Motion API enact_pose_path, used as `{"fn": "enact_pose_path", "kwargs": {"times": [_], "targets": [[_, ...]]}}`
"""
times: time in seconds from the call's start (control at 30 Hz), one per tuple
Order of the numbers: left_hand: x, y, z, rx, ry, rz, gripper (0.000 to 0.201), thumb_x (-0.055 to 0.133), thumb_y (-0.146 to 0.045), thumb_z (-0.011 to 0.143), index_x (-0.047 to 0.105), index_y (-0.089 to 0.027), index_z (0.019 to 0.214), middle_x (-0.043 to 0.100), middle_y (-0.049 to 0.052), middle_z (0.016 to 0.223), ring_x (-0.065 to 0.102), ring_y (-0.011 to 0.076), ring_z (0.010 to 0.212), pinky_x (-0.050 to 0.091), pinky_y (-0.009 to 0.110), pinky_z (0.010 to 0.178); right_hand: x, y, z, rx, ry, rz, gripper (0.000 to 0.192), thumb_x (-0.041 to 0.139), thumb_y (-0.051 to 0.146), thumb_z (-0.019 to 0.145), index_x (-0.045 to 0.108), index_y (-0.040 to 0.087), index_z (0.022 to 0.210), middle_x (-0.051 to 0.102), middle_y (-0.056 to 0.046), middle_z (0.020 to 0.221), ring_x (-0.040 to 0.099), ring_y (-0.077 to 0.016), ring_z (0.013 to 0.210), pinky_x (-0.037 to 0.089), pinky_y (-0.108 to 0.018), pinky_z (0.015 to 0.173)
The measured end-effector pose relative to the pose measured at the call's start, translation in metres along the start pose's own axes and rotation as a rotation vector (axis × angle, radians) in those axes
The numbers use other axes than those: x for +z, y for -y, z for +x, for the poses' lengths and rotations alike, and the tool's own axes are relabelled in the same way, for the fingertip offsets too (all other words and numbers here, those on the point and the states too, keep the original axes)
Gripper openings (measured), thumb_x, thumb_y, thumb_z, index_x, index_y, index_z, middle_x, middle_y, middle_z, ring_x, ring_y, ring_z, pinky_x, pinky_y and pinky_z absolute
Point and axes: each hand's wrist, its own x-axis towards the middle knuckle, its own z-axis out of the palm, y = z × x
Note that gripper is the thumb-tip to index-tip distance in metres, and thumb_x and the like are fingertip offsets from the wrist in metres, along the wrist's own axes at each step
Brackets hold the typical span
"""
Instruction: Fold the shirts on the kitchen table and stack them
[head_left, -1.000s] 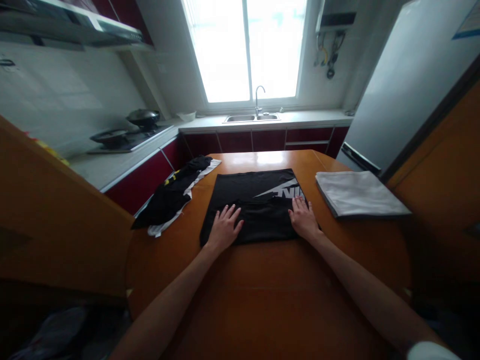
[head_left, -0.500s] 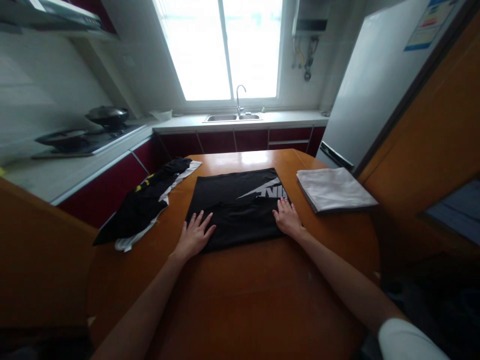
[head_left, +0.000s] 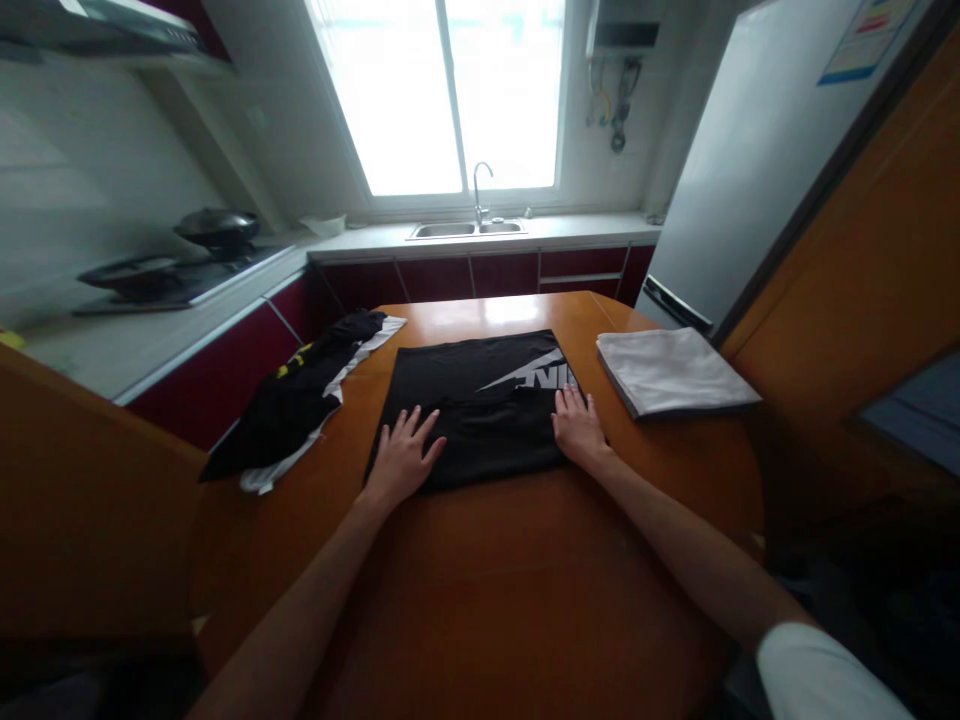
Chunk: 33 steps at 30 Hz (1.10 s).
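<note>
A black T-shirt (head_left: 487, 430) with a light grey logo lies on the wooden table, its near part folded over so that the logo shows behind the fold. My left hand (head_left: 403, 460) rests flat on the shirt's near left part, fingers spread. On the right, my right hand (head_left: 577, 425) lies flat over the shirt's right edge, its fingertips just at the logo. Neither hand grips the cloth.
A crumpled black garment with white and yellow parts (head_left: 300, 395) lies on the table's left. Folded white and grey cloth (head_left: 675, 370) sits at the right. Beyond the round-ended table (head_left: 495, 590) are a counter with a sink (head_left: 444, 230), a stove with pans (head_left: 217, 228) and a fridge (head_left: 739, 160).
My left hand has slid slightly to the right and up on the shirt. My right hand has stayed nearly in place at the right edge. The view has shifted a little.
</note>
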Motion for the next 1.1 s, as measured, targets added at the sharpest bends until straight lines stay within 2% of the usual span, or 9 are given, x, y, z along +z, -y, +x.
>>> {"fn": "enact_pose_path", "kwargs": {"times": [0.1, 0.17, 0.23, 0.37, 0.47, 0.7, 0.83, 1.0, 1.1], "targets": [[-0.001, -0.015, 0.0, 0.081, -0.026, -0.058, 0.054, 0.039, -0.047, 0.103, 0.047, -0.023, 0.15, 0.039, 0.012, 0.159, 0.031, 0.0328, 0.149, 0.029, 0.058, 0.118, -0.007, 0.013, -0.005, -0.074, -0.067, 0.03, 0.054, 0.032, 0.021, 0.099, 0.046, 0.003, 0.147, 0.036, -0.02, 0.159, 0.028, -0.0302, 0.149, 0.019, -0.051, 0.121], [0.0, -0.022, 0.0, 0.12, -0.006, -0.077, 0.051, 0.04, -0.044, 0.103, 0.051, -0.022, 0.147, 0.039, 0.012, 0.159, 0.031, 0.0327, 0.149, 0.03, 0.057, 0.118, -0.007, 0.022, -0.008, -0.135, -0.066, 0.08, 0.053, 0.031, 0.024, 0.1, 0.047, 0.005, 0.147, 0.037, -0.018, 0.159, 0.028, -0.0276, 0.15, 0.02, -0.047, 0.121], [0.002, -0.026, 0.0, 0.15, 0.028, -0.082, 0.051, 0.041, -0.043, 0.102, 0.049, -0.022, 0.148, 0.037, 0.011, 0.16, 0.028, 0.0323, 0.15, 0.029, 0.056, 0.118, -0.005, 0.03, -0.01, -0.201, -0.033, 0.132, 0.054, 0.032, 0.031, 0.102, 0.045, 0.008, 0.149, 0.036, -0.015, 0.16, 0.026, -0.0255, 0.151, 0.021, -0.046, 0.122], [0.008, -0.025, 0.0, 0.167, 0.135, -0.079, 0.055, 0.04, -0.048, 0.102, 0.039, -0.03, 0.154, 0.027, 0.006, 0.165, 0.02, 0.0323, 0.153, 0.025, 0.061, 0.118, 0.007, 0.035, -0.012, -0.288, 0.083, 0.172, 0.061, 0.034, 0.047, 0.102, 0.04, 0.014, 0.154, 0.029, -0.012, 0.163, 0.021, -0.0252, 0.153, 0.019, -0.049, 0.122], [0.011, -0.024, 0.0, 0.153, 0.182, -0.075, 0.056, 0.038, -0.053, 0.102, 0.037, -0.033, 0.155, 0.024, 0.004, 0.166, 0.018, 0.0332, 0.153, 0.022, 0.062, 0.118, 0.011, 0.034, -0.011, -0.293, 0.145, 0.157, 0.065, 0.035, 0.052, 0.102, 0.039, 0.015, 0.154, 0.027, -0.012, 0.164, 0.019, -0.0265, 0.153, 0.017, -0.05, 0.122], [0.014, -0.024, -0.001, 0.139, 0.178, -0.102, 0.057, 0.038, -0.055, 0.102, 0.035, -0.035, 0.156, 0.022, 0.002, 0.166, 0.018, 0.0335, 0.153, 0.021, 0.062, 0.119, 0.007, 0.034, -0.011, -0.282, 0.164, 0.139, 0.065, 0.032, 0.053, 0.102, 0.037, 0.015, 0.156, 0.026, -0.012, 0.165, 0.018, -0.0251, 0.154, 0.016, -0.049, 0.123], [0.009, -0.027, -0.001, 0.13, 0.171, -0.092, 0.057, 0.039, -0.053, 0.102, 0.038, -0.033, 0.155, 0.023, 0.004, 0.166, 0.019, 0.0335, 0.153, 0.021, 0.061, 0.119, 0.007, 0.035, -0.012, -0.286, 0.159, 0.143, 0.064, 0.033, 0.052, 0.102, 0.038, 0.015, 0.155, 0.027, -0.012, 0.164, 0.019, -0.0255, 0.153, 0.016, -0.048, 0.123], [-0.003, -0.039, -0.003, 0.248, 0.099, -0.115, 0.055, 0.034, -0.049, 0.104, 0.034, -0.032, 0.157, 0.022, 0.002, 0.167, 0.015, 0.0273, 0.155, 0.02, 0.056, 0.122, 0.004, 0.036, -0.012, -0.279, 0.125, 0.159, 0.062, 0.035, 0.048, 0.103, 0.039, 0.014, 0.154, 0.029, -0.014, 0.163, 0.021, -0.0263, 0.153, 0.017, -0.048, 0.122], [-0.003, -0.045, -0.005, 0.314, 0.141, -0.131, 0.054, 0.032, -0.052, 0.105, 0.034, -0.035, 0.156, 0.02, 0.0, 0.167, 0.015, 0.0281, 0.155, 0.02, 0.058, 0.121, -0.002, 0.04, -0.016, -0.285, 0.031, 0.166, 0.057, 0.033, 0.042, 0.104, 0.042, 0.012, 0.152, 0.032, -0.014, 0.162, 0.023, -0.0249, 0.152, 0.015, -0.048, 0.123]]}}
